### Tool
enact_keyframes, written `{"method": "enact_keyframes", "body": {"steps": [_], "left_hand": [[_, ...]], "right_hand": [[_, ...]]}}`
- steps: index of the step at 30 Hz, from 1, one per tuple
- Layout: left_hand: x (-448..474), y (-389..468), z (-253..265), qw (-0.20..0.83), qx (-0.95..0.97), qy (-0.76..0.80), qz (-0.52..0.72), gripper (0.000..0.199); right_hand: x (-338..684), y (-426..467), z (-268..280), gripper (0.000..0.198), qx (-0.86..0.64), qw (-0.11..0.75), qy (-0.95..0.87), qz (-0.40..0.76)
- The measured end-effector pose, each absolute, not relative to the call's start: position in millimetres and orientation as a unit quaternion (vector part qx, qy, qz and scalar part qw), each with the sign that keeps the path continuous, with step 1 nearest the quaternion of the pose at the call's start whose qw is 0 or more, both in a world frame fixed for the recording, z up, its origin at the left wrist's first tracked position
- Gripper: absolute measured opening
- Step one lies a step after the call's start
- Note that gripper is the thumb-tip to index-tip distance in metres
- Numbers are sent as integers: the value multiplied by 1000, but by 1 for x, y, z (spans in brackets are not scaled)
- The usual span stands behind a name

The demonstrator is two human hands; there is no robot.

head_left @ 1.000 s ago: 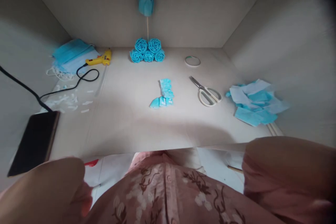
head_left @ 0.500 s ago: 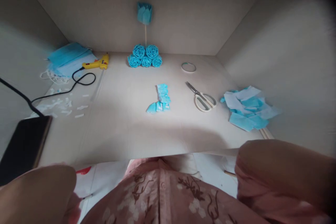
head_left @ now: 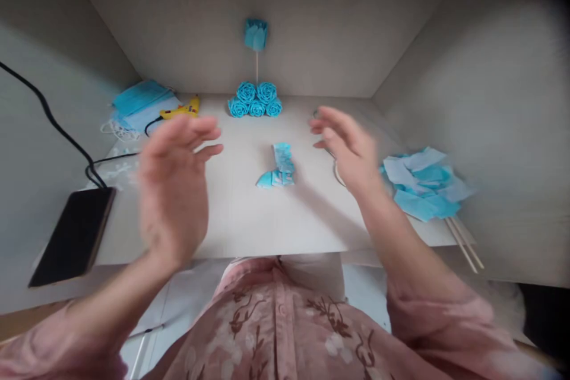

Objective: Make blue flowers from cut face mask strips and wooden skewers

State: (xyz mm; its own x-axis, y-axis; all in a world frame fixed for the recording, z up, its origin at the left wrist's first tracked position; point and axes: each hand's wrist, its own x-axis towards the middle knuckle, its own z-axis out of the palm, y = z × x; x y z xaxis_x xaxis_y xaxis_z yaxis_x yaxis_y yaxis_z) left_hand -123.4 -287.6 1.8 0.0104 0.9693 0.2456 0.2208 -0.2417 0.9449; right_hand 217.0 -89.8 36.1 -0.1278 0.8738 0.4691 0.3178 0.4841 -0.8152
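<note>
Both hands hover above the tabletop, holding nothing. My left hand (head_left: pixel 178 181) has its fingers apart, in front of the yellow glue gun (head_left: pixel 182 108) and its cord. My right hand (head_left: pixel 350 148) is raised with fingers loosely curved and apart, and it hides most of the scissors (head_left: pixel 339 173) and the ring-shaped roll (head_left: pixel 316 114). Between the hands lies a small strip of folded blue fabric pieces (head_left: pixel 282 166), bent in an L shape. Neither hand touches it.
Rolled blue flowers (head_left: pixel 256 101) are stacked at the back, a blue flower on a stick (head_left: pixel 256 35) rising behind them. Blue masks (head_left: pixel 142 101) and a phone (head_left: pixel 73 234) lie left. Cut fabric pieces (head_left: pixel 427 184) and wooden sticks (head_left: pixel 465 246) lie right.
Both hands have come up into view over the table from below the front edge. The view has shifted slightly. The objects on the table have stayed in place.
</note>
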Motion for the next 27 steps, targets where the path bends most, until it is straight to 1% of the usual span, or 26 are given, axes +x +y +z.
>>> {"method": "enact_keyframes", "body": {"steps": [2, 3, 5, 7, 10, 12, 15, 18, 20, 22, 24, 27], "left_hand": [[-85, -193, 20, 376, 599, 503, 498, 49], [-68, -147, 23, 377, 596, 506, 496, 49], [-45, -77, 18, 377, 593, 510, 497, 49], [-36, -42, -1, 377, 578, 522, 500, 47], [-38, -34, -33, 386, 556, 532, 509, 41], [-37, -34, -45, 397, 549, 535, 505, 35], [-27, -21, -47, 411, 546, 538, 493, 30], [-13, -3, -41, 439, 550, 524, 479, 31], [-7, 5, -37, 477, 548, 505, 467, 30], [-5, 10, -35, 522, 542, 483, 447, 29], [-6, 13, -35, 551, 536, 466, 439, 30], [-10, 17, -37, 567, 519, 455, 449, 30]], "right_hand": [[214, -43, 11, 42, -465, 427, -714, 302], [213, -21, -2, 43, -500, 382, -720, 294], [212, 15, -21, 47, -541, 307, -745, 240], [211, 36, -31, 45, -569, 247, -757, 206], [211, 45, -36, 32, -550, 210, -767, 255], [210, 46, -38, 31, -537, 205, -769, 279], [206, 47, -43, 26, -534, 207, -769, 284], [203, 50, -48, 24, -506, 275, -741, 344], [201, 50, -50, 26, -474, 338, -705, 404], [199, 48, -50, 29, -445, 382, -673, 451], [198, 45, -49, 31, -439, 404, -647, 475], [195, 41, -49, 35, -449, 417, -625, 485]]}}
